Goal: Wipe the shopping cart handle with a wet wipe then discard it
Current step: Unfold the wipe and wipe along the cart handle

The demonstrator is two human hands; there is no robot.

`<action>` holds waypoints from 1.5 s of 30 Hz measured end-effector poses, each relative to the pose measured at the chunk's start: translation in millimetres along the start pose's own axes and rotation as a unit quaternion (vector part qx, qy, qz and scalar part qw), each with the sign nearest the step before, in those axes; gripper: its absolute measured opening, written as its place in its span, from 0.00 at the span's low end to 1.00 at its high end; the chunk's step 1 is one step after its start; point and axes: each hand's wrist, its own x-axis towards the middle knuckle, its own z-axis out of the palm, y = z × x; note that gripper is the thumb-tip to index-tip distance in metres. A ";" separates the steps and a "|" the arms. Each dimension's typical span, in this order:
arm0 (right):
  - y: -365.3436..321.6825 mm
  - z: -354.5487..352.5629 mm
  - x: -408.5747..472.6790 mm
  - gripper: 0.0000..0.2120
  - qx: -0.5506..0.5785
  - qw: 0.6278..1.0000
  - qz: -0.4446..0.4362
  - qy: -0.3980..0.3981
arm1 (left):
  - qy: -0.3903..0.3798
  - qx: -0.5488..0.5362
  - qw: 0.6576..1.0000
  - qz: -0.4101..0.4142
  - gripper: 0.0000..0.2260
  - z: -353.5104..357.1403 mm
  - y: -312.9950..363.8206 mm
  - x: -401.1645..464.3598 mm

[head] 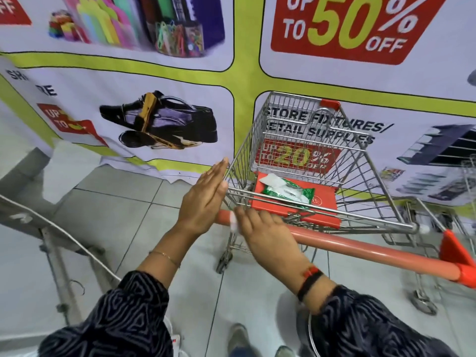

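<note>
A small wire shopping cart (pixel 371 173) stands in front of me with an orange handle (pixel 360 249) running from lower right to centre. My right hand (pixel 265 228) lies over the handle's left part, pressing a white wet wipe (pixel 234 222) against it; only a bit of the wipe shows at the fingertips. My left hand (pixel 206 197) is held up flat, fingers straight, just left of the handle's end and beside the basket's corner, holding nothing. A green pack of wet wipes (pixel 288 193) lies on the cart's red seat flap (pixel 322 210).
A big printed sale banner (pixel 164 119) covers the wall right behind the cart. A grey metal frame with a white cable (pixel 51 228) stands at the left. A second cart (pixel 466 176) shows at the right edge. A round bin rim (pixel 310 331) sits by my feet.
</note>
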 end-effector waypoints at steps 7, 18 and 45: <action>106.9 9.6 -111.1 0.22 -0.038 0.991 0.126 -0.032 | -0.019 0.075 0.997 0.020 0.24 -5.8 -3.0 -0.4; 164.1 2.7 -167.9 0.21 -0.017 0.968 0.230 -0.105 | -0.033 0.052 0.998 0.034 0.23 2.6 -3.0 3.2; 10.7 3.7 -7.5 0.24 0.006 1.000 -0.028 -0.012 | -0.029 0.086 0.993 0.076 0.24 3.5 -6.1 1.4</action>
